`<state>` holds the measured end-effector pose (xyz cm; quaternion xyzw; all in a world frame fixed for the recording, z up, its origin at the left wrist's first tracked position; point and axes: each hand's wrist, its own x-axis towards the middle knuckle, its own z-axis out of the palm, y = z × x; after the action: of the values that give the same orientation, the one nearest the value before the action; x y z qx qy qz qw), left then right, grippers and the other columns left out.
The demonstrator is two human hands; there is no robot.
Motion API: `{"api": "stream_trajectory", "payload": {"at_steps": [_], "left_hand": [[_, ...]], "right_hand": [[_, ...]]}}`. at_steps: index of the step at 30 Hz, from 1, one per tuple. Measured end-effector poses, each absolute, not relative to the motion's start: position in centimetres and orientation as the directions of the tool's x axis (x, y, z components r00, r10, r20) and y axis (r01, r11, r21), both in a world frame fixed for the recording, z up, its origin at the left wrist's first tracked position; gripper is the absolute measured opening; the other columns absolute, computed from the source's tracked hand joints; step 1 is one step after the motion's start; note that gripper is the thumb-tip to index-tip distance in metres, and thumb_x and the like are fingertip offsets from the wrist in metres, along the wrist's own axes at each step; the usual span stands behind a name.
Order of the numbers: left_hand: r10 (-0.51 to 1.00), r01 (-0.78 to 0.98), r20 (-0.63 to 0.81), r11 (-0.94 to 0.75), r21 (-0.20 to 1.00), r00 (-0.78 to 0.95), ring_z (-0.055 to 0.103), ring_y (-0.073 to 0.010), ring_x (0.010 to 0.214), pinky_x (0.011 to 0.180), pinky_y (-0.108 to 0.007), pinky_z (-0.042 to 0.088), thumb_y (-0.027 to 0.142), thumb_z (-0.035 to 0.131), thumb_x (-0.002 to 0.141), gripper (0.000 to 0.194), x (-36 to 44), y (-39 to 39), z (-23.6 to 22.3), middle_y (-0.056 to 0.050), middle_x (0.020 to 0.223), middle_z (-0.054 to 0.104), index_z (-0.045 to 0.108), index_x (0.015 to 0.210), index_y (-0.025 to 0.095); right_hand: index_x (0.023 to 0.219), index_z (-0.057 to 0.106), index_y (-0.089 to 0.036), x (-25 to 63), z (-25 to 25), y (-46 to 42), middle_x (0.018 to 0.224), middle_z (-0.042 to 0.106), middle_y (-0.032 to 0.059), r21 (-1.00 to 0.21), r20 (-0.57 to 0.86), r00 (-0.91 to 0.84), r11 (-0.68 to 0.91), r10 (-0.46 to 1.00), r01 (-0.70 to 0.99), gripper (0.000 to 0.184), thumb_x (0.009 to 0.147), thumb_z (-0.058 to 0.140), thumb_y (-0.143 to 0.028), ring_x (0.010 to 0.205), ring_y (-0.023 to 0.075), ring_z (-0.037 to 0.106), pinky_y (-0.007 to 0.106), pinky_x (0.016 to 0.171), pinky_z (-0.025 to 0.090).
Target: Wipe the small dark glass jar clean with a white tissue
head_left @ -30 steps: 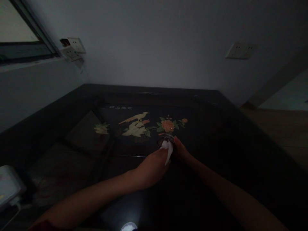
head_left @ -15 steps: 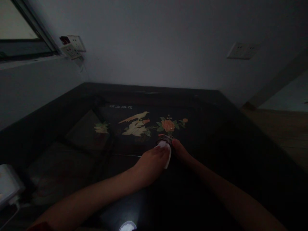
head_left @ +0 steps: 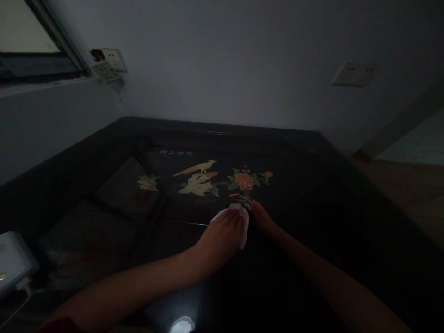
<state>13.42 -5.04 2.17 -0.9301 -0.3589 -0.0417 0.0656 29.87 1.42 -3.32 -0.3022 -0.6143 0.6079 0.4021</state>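
At the near edge of the glossy black table, a bright round patch of light showed, whether lamp or reflection I could not tell, and near left sat a white device with a cable. Farther in, near the middle, the left hand grasped a bunched white cloth, its fingers bent over the fabric and pressing it against a small dark object. That object was just short of the inlaid flower, and too dim to name. The right hand held its right side, one digit showing near the rim and the others lost in shadow. To do this well, I judged, the right hand needed a firm but gentle hold, so the object could not twist under the cloth, while the left kept a fold of fabric between fingertips and surface and pressed evenly. The loose corner was best gathered up, since it hung toward the near side and could hide the contact; more light on the rim would have helped too. Beyond, left of the flower, lay an inlaid bird, with pale characters farther off; at the far side rose the wall, bearing sockets at right.
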Motion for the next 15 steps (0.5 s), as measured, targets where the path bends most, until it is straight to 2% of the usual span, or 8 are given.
{"api": "stream_trajectory", "payload": {"at_steps": [4, 6, 8, 10, 12, 15], "left_hand": [[0.650, 0.642, 0.071, -0.759, 0.111, 0.756, 0.044, -0.0243, 0.129, 0.109, -0.035, 0.033, 0.008, 0.040, 0.084, 0.046, 13.5, -5.2, 2.9, -0.020, 0.134, 0.051, 0.040, 0.130, 0.001], [0.684, 0.651, 0.049, -0.711, 0.265, 0.728, 0.042, -0.0243, 0.130, 0.108, -0.034, 0.034, 0.007, 0.038, 0.085, 0.046, 13.5, -5.1, 3.3, -0.021, 0.136, 0.048, 0.039, 0.131, 0.002], [0.741, 0.663, -0.028, -0.583, 0.471, 0.671, 0.052, -0.0231, 0.121, 0.101, -0.032, 0.042, 0.011, 0.036, 0.088, 0.038, 13.5, -5.0, 3.7, -0.018, 0.129, 0.055, 0.045, 0.125, 0.007], [0.776, 0.660, -0.132, -0.418, 0.624, 0.616, 0.063, -0.0216, 0.103, 0.090, -0.030, 0.049, 0.019, 0.036, 0.091, 0.030, 13.5, -4.9, 4.1, -0.013, 0.114, 0.064, 0.052, 0.115, 0.011], [0.787, 0.664, -0.198, -0.324, 0.674, 0.585, 0.067, -0.0206, 0.092, 0.083, -0.029, 0.052, 0.023, 0.036, 0.092, 0.028, 13.4, -4.8, 4.3, -0.012, 0.104, 0.067, 0.054, 0.110, 0.012], [0.774, 0.684, -0.126, -0.454, 0.571, 0.620, 0.066, -0.0203, 0.097, 0.086, -0.028, 0.051, 0.019, 0.034, 0.092, 0.030, 13.5, -4.7, 3.7, -0.014, 0.108, 0.067, 0.052, 0.115, 0.009]], "right_hand": [[0.115, 0.061, -0.021, 29.8, -2.7, 1.0, 0.109, 0.066, 0.0101, -0.991, 0.101, -0.515, 0.043, 0.851, -0.125, 0.067, 0.078, 0.043, -0.074, 0.109, 0.0283, 0.057, 0.041, 0.092, 0.046], [0.113, 0.061, -0.020, 29.8, -2.7, 1.0, 0.103, 0.067, 0.0102, -0.989, 0.083, -0.516, 0.007, 0.853, -0.148, 0.068, 0.078, 0.041, -0.074, 0.100, 0.0272, 0.062, 0.041, 0.088, 0.048], [0.114, 0.060, -0.019, 29.7, -2.9, 1.0, 0.096, 0.068, 0.0098, -0.985, 0.071, -0.509, -0.021, 0.858, -0.173, 0.068, 0.079, 0.040, -0.073, 0.089, 0.0253, 0.064, 0.040, 0.083, 0.050], [0.115, 0.059, -0.019, 29.7, -3.1, 1.1, 0.093, 0.068, 0.0090, -0.982, 0.068, -0.503, -0.031, 0.862, -0.187, 0.066, 0.081, 0.039, -0.072, 0.084, 0.0239, 0.065, 0.038, 0.080, 0.050], [0.115, 0.059, -0.019, 29.7, -3.3, 1.1, 0.092, 0.068, 0.0086, -0.981, 0.071, -0.503, -0.030, 0.861, -0.190, 0.065, 0.082, 0.038, -0.071, 0.084, 0.0232, 0.065, 0.037, 0.078, 0.050], [0.115, 0.059, -0.019, 29.7, -3.3, 1.2, 0.094, 0.068, 0.0088, -0.983, 0.071, -0.505, -0.026, 0.860, -0.184, 0.066, 0.081, 0.039, -0.072, 0.084, 0.0231, 0.064, 0.035, 0.075, 0.051]]}}
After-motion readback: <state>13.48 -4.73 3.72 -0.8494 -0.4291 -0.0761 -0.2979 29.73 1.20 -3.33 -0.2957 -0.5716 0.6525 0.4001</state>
